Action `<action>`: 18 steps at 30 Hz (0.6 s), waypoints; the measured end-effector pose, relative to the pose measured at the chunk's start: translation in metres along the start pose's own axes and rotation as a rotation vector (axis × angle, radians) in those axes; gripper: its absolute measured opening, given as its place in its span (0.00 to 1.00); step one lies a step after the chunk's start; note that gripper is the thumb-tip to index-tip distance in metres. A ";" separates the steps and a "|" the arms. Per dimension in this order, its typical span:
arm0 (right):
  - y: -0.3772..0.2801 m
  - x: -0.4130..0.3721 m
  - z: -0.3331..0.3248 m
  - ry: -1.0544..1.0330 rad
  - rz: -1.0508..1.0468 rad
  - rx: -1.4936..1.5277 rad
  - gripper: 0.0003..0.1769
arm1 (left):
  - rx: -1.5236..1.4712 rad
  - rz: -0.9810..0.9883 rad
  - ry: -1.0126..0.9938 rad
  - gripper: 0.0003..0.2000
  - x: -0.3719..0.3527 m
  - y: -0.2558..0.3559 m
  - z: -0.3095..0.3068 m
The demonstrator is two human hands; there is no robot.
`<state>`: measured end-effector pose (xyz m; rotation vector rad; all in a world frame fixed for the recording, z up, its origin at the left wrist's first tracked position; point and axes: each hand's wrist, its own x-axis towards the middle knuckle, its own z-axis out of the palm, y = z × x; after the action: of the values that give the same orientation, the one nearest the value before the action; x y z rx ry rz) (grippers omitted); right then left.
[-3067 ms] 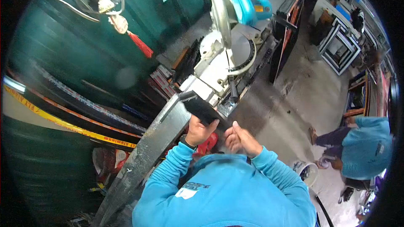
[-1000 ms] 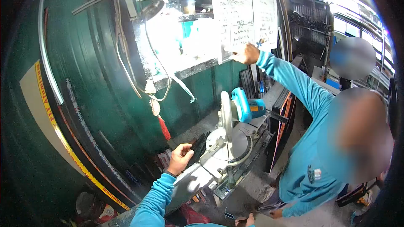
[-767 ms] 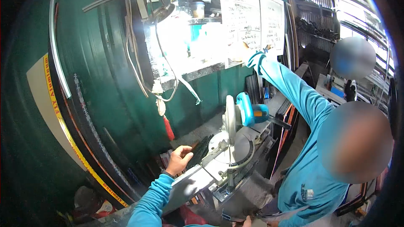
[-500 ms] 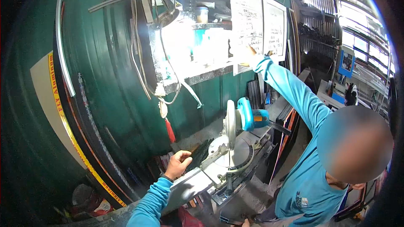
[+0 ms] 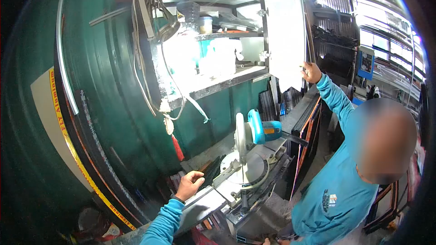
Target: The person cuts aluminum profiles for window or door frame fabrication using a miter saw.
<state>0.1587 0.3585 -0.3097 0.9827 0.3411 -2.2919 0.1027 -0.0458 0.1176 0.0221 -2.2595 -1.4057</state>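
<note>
My left hand [image 5: 190, 185], in a teal sleeve, hangs above the grey ledge left of the miter saw [image 5: 260, 129]. Its fingers are loosely curled, with a gap to the thumb and nothing between them. My right hand is out of view. On the right stands a co-worker [image 5: 336, 199] in a teal shirt. The co-worker's raised hand [image 5: 311, 72] holds the outer edge of the white cabinet door [image 5: 286, 36], which is swung open. Fingers at the bottom edge, beside a small dark object, seem to be the co-worker's.
A wall cabinet [image 5: 218, 84] holds containers under glaring light. Cables and a red tassel [image 5: 177, 149] hang near it. Long strips and a yellow-edged panel [image 5: 75, 149] lean on the green wall at left. Dark frames [image 5: 302, 131] stand behind the saw.
The co-worker's raised hand has moved right along with the cabinet door, which now stands wider and exposes more of the shelves. The view has shifted slightly; my left hand keeps nearly the same pose.
</note>
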 end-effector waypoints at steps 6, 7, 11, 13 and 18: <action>-0.002 0.001 -0.009 -0.028 0.000 -0.028 0.42 | -0.017 0.022 -0.020 0.11 0.000 0.000 0.007; 0.000 0.001 -0.013 -0.030 0.000 -0.031 0.42 | -0.015 0.022 -0.024 0.11 -0.001 0.002 0.009; 0.000 0.007 -0.034 -0.063 -0.001 -0.044 0.41 | -0.053 -0.023 -0.067 0.10 -0.002 0.013 0.013; 0.000 0.018 -0.056 -0.098 -0.003 -0.051 0.41 | -0.024 -0.008 -0.072 0.10 -0.002 0.024 0.015; -0.008 0.047 -0.077 0.059 -0.168 -0.069 0.36 | -0.071 -0.035 -0.081 0.10 0.001 0.024 0.024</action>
<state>0.1722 0.3793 -0.3971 1.0229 0.5426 -2.3863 0.0979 -0.0145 0.1295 -0.0191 -2.2831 -1.5296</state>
